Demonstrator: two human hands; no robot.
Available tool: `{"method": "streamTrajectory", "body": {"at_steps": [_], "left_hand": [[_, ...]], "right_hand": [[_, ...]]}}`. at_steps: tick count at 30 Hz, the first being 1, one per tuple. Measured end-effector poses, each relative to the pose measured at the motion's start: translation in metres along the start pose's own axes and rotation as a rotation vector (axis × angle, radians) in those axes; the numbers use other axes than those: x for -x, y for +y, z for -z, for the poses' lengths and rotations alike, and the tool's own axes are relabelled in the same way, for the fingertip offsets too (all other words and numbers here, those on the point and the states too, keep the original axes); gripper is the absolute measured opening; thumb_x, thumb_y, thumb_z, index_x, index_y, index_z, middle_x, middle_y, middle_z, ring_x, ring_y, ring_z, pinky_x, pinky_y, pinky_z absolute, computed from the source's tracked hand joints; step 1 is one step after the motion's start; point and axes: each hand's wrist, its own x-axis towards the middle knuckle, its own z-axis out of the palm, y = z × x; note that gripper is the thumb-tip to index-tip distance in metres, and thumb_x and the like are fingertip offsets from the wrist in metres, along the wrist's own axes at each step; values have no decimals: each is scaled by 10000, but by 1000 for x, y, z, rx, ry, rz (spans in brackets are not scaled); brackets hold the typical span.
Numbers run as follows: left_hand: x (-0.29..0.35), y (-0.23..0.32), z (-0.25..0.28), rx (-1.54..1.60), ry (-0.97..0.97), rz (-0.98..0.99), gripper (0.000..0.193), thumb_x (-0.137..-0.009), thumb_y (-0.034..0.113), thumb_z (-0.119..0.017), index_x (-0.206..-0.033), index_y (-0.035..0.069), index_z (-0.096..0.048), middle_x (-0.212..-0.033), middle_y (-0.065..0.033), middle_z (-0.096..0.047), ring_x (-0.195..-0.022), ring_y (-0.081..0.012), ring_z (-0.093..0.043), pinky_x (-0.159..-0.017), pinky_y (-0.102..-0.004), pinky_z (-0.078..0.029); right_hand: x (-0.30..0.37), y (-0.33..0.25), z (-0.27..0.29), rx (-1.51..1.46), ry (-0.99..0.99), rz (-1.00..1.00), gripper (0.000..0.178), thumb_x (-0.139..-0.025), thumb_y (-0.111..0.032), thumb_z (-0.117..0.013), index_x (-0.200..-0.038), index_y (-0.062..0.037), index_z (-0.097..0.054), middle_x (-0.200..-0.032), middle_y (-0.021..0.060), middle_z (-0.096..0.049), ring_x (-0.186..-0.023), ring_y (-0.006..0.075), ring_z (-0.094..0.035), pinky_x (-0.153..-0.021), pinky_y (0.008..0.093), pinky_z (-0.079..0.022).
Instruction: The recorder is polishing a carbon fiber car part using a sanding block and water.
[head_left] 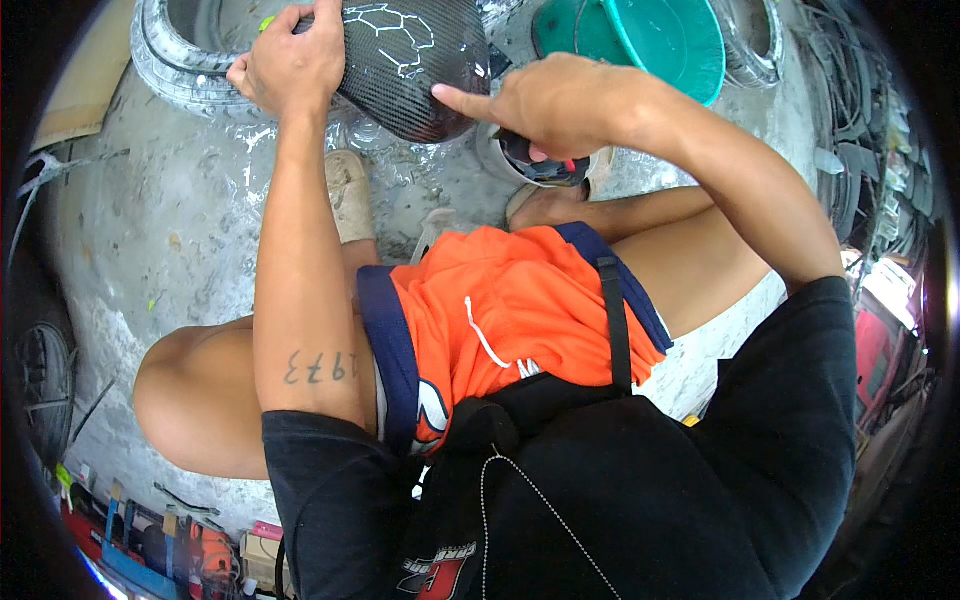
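Note:
At the top centre is a glossy black carbon-fibre-weave shell (415, 75) with a rounded lower end and a white outline pattern. My left hand (293, 62) grips its left edge, and a small yellow-green thing (267, 23) shows beside those fingers. From the right, my right hand (565, 105) reaches over with its index finger stretched onto the shell's surface. Its other fingers are curled, and what they hold, if anything, is hidden. Just below that hand stands a small whitish bucket (505, 165) with a black and red object (560, 170) in its mouth.
Behind my left hand lies a tyre (165, 75). A teal basin (690, 60) stands at the upper right, with another tyre (762, 40) beside it. My legs are bent around the wet concrete floor (200, 210). Dark clutter (870, 160) lines the right side; tools and boxes (190, 550) lie lower left.

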Motion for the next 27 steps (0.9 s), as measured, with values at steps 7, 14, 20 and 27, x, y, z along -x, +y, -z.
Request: {"method": "streamTrajectory", "body": {"at_steps": [7, 14, 20, 27], "left_hand": [[-1, 8, 1, 41, -57, 2, 542, -871, 650, -586, -961, 168, -817, -940, -107, -775, -992, -287, -666, -1107, -394, -266], [0, 5, 7, 11, -26, 22, 548, -869, 648, -593, -956, 155, -817, -913, -115, -770, -984, -281, -665, -1101, -400, -285], [-2, 4, 8, 22, -48, 32, 548, -869, 651, -594, -951, 158, -819, -889, -114, -765, -981, -294, -649, -1107, -397, -281], [1, 6, 3, 61, 25, -13, 538, -875, 645, -596, -948, 160, -818, -894, -110, -766, -1024, -311, -630, -1110, -392, -276]], "right_hand": [[-22, 46, 53, -157, 178, -39, 1184, -793, -198, -807, -1601, 45, 23, -1162, 293, -685, -1096, 424, -665, -938, 459, -517], [-32, 20, 36, -137, 13, -146, 1058, -795, -207, -818, -1576, 64, -158, -1173, 305, -675, -1118, 412, -667, -927, 441, -527], [-26, 4, -4, -107, 141, -59, 1198, -787, -115, -806, -1610, 21, 55, -961, 261, -714, -926, 419, -712, -784, 471, -562], [-4, 26, -22, -249, 359, 65, 803, -831, -129, -776, -1534, -121, -388, -1079, 211, -712, -1039, 391, -691, -853, 466, -558]]}}
